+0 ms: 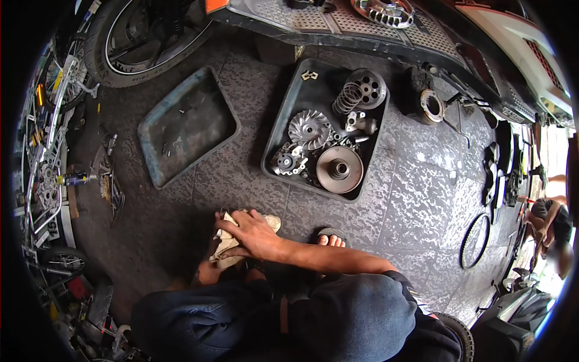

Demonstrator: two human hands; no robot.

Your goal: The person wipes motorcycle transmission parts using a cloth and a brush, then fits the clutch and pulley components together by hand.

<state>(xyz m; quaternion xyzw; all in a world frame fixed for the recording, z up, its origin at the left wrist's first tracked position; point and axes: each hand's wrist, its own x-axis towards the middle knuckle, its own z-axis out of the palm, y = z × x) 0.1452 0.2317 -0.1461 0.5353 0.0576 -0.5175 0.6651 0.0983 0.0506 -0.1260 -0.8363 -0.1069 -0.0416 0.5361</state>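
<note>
A crumpled beige rag (pixel 228 241) is bunched up between my hands, low over the floor in front of my knees. My right hand (pixel 256 234) is closed over the rag from above, and a fold of it sticks out past the knuckles. Below and to the left, my left hand (pixel 210 270) grips the lower side of the rag, its fingers partly in shadow. Whether the rag is wrapped around a part cannot be made out. Ahead stands a dark tray (pixel 269 142) of engine parts, including a finned fan wheel (pixel 310 129), a round metal pulley (pixel 340 169) and a coil spring (pixel 348 98).
Another dark tray (pixel 202 130) with a few small bits lies left of the parts tray. A scooter wheel (pixel 99 60) stands at upper left, a metal-plated ramp (pixel 362 36) at the top. A belt (pixel 476 241) lies at right; a person (pixel 546 220) sits at the far right.
</note>
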